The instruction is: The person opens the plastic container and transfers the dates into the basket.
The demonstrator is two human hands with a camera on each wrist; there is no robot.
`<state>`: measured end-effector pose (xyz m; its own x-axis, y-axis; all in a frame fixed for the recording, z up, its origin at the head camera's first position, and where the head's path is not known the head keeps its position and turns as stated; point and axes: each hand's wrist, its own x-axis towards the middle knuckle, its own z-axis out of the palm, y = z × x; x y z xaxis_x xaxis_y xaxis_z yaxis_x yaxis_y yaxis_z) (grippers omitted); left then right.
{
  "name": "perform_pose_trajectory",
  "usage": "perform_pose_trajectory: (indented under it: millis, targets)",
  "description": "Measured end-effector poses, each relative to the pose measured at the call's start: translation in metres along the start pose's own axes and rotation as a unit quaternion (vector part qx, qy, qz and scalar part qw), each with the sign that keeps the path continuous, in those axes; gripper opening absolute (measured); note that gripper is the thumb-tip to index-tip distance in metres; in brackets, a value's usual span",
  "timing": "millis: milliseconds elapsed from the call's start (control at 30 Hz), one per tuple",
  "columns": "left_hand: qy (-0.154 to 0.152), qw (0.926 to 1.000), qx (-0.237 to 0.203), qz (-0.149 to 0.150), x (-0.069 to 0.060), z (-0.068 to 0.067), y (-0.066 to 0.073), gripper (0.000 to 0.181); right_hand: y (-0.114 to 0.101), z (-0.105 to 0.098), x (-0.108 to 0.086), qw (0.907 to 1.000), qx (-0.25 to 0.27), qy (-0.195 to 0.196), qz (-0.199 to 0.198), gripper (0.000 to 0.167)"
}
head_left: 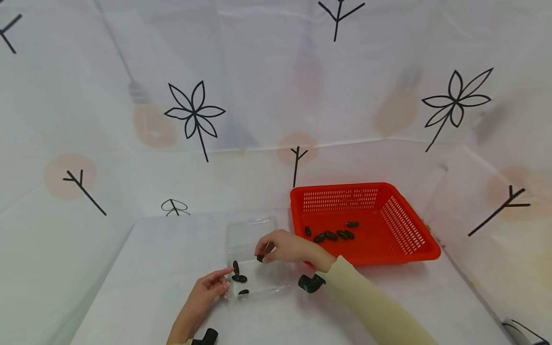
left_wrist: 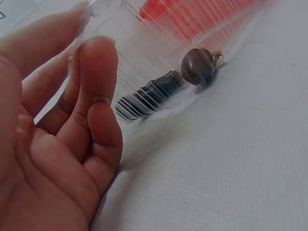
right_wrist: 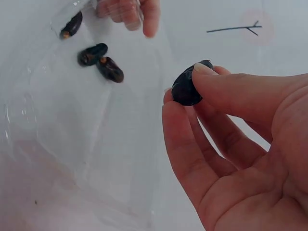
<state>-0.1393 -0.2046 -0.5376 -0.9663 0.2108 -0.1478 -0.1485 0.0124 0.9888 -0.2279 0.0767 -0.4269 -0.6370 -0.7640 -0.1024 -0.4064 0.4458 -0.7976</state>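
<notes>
Above white cloth (head_left: 142,287), right fingers (right_wrist: 185,144) pinch a glossy oval piece (right_wrist: 186,89).

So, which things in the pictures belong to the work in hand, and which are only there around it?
In the work, it seems:
the dark piece, pinched by the right hand
the clear box, holding more dark pieces, left hand at its edge
the red basket, holding further dark pieces

Only around, probably:
the patterned cloth behind
the black wrist devices
</notes>
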Motion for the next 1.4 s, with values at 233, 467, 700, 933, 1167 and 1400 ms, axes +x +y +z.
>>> perform_pose_trajectory:
  millis: [233, 467, 700, 933, 1167, 1400]
  targets:
    - [-0.004, 1.0, 0.007, 0.002, 0.001, -0.001, -0.002, 0.048, 0.006, -0.02, -0.016, 0.9992, 0.001, 0.039, 0.009, 0.018]
    - [-0.006, 1.0, 0.004, 0.001, 0.0, -0.001, -0.001, 0.049, 0.012, -0.043, -0.039, 0.9944, 0.01, 0.099, 0.037, 0.02]
    - [-0.007, 1.0, 0.002, 0.002, 0.001, -0.002, -0.001, 0.048, 0.031, -0.063, -0.058, 0.9837, 0.02, 0.162, 0.075, 0.021]
    - [-0.006, 0.9999, 0.008, -0.001, 0.002, -0.003, -0.002, 0.048, 0.056, -0.084, -0.076, 0.9755, 0.022, 0.191, 0.108, 0.022]
    - [-0.015, 0.9998, 0.002, 0.014, 0.0, -0.004, 0.002, 0.05, 0.079, -0.105, -0.088, 0.9701, 0.043, 0.197, 0.135, 0.024]
    - [-0.027, 0.9996, -0.005, 0.012, 0.0, -0.003, 0.003, 0.05, 0.097, -0.123, -0.1, 0.9691, 0.024, 0.19, 0.155, 0.028]
